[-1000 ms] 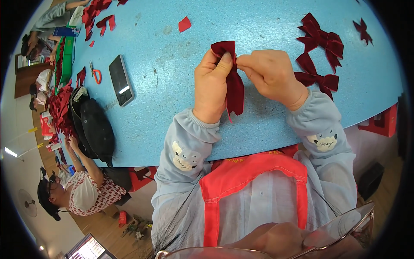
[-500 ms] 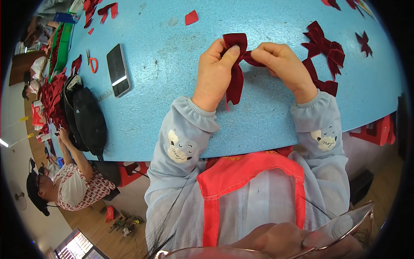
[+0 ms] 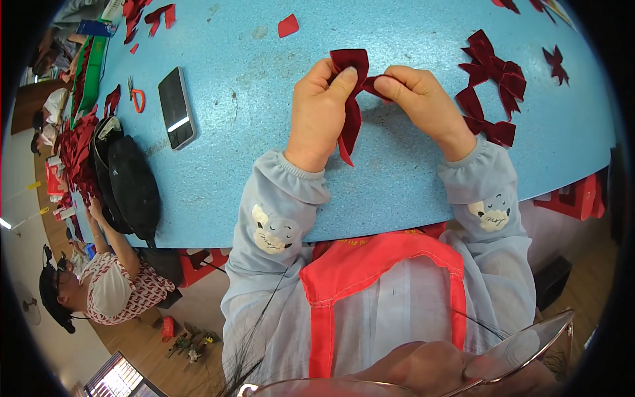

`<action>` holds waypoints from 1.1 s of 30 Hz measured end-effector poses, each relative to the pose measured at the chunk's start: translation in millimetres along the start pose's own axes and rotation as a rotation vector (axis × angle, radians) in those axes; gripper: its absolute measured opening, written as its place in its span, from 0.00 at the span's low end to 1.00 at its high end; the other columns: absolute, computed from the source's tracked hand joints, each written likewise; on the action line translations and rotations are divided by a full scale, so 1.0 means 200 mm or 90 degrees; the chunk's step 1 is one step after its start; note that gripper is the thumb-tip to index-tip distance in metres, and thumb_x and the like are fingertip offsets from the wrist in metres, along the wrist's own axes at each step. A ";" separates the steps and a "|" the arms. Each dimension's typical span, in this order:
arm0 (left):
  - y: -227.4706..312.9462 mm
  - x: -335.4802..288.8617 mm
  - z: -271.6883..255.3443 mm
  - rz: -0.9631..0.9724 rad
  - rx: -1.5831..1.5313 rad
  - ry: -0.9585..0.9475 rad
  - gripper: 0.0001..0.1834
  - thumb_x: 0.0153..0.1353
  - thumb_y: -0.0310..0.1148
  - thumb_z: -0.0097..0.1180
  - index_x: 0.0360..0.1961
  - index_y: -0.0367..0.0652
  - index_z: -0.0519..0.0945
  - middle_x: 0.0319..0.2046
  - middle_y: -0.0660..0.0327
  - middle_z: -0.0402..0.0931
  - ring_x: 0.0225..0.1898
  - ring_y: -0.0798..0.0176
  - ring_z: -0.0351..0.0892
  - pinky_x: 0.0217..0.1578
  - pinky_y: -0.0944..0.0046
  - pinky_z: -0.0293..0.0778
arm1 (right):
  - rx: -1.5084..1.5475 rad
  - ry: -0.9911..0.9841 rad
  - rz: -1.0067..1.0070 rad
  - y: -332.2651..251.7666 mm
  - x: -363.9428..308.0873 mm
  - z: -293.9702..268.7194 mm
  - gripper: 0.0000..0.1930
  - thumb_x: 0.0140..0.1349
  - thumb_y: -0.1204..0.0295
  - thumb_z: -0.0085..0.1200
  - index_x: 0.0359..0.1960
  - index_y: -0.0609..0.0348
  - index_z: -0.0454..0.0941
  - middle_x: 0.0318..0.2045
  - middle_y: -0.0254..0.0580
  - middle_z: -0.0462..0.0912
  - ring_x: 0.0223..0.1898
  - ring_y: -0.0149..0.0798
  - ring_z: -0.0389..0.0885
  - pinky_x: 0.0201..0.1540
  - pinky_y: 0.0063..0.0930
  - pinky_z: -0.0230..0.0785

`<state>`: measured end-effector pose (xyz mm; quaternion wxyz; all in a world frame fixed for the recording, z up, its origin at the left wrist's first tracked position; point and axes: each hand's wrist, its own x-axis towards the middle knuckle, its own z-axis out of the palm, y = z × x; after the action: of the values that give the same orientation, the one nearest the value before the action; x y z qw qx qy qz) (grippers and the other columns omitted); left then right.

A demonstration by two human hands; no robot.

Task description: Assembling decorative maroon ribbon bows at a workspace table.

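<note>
Above the middle of the blue table I hold a dark red velvet ribbon bow (image 3: 353, 122). My left hand (image 3: 317, 109) pinches it near its centre, thumb on top. One loop stands up past the fingertips and a tail hangs down toward me. Closed on a short end of the same ribbon, my right hand (image 3: 422, 102) draws it out to the right of the bow. The fingers behind the ribbon are partly hidden.
Finished-looking red bows (image 3: 501, 78) lie to the right, one smaller bow (image 3: 555, 65) farther out. Leftward are a phone (image 3: 175, 109), orange-handled scissors (image 3: 138, 100), a black pouch (image 3: 132, 178) and a ribbon heap (image 3: 79, 149). Another person (image 3: 116, 281) sits at the left edge.
Both hands have shifted slightly left with the bow. It has turned a little, and more of the ribbon end between the hands now shows.
</note>
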<state>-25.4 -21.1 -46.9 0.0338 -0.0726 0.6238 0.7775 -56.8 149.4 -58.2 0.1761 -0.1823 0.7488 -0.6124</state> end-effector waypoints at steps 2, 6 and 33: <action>0.00 0.01 -0.02 -0.002 0.029 -0.012 0.09 0.63 0.30 0.51 0.41 0.38 0.77 0.28 0.67 0.76 0.26 0.76 0.69 0.27 0.73 0.67 | 0.021 -0.008 0.003 -0.02 0.00 -0.02 0.07 0.61 0.69 0.54 0.33 0.59 0.74 0.23 0.25 0.72 0.28 0.20 0.67 0.31 0.17 0.60; 0.02 0.03 -0.03 -0.057 0.158 -0.131 0.09 0.63 0.31 0.52 0.41 0.39 0.78 0.32 0.66 0.77 0.27 0.75 0.71 0.27 0.72 0.67 | 0.069 -0.016 0.027 -0.02 -0.01 -0.06 0.07 0.60 0.71 0.55 0.35 0.61 0.72 0.24 0.27 0.73 0.28 0.21 0.68 0.30 0.17 0.61; -0.13 -0.08 -0.12 0.648 0.783 -0.119 0.14 0.51 0.31 0.60 0.41 0.43 0.78 0.40 0.58 0.74 0.44 0.52 0.71 0.43 0.53 0.67 | -0.589 0.244 0.031 0.01 0.11 -0.01 0.09 0.60 0.70 0.51 0.41 0.56 0.76 0.32 0.42 0.80 0.31 0.41 0.79 0.34 0.31 0.71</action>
<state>-4.4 -37.3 -74.6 -0.2388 0.3180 0.8914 0.2174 -77.1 142.0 -61.3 -0.0496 -0.1083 0.9648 -0.2343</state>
